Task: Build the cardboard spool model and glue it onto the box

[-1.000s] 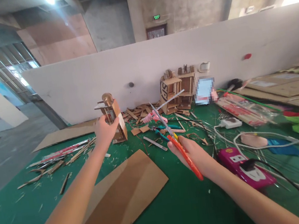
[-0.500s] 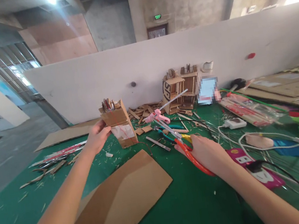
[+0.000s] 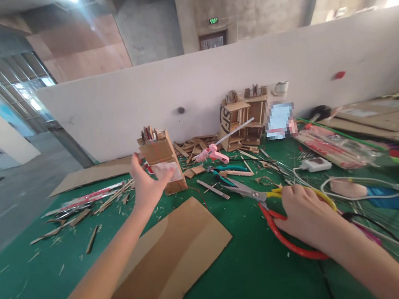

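My left hand (image 3: 148, 184) is at a small upright cardboard box (image 3: 160, 150) with round cardboard pieces on top. Its thumb lies across the white patch on the box's front, while the other fingers curl along the left side, their tips partly hidden. In my right hand (image 3: 306, 211) are large scissors (image 3: 252, 192) with one red and one yellow handle loop. The fingers wrap the handles, and the blades point left, low over the green table. Just beyond the blade tips lie teal-handled pliers (image 3: 228, 169) and a wooden strip (image 3: 213, 189).
A flat cardboard sheet (image 3: 183, 243) lies in front. Behind are a pink glue gun (image 3: 213, 153), cardboard scraps (image 3: 197, 146) and cardboard shelves (image 3: 234, 120) by the white partition (image 3: 134, 109). White cables, a charger (image 3: 316, 164) and packed sticks (image 3: 335, 142) lie on the right.
My right hand has drawn the scissors right and toward me, lower over the table. My left hand has shifted right, its thumb now across the box's front.
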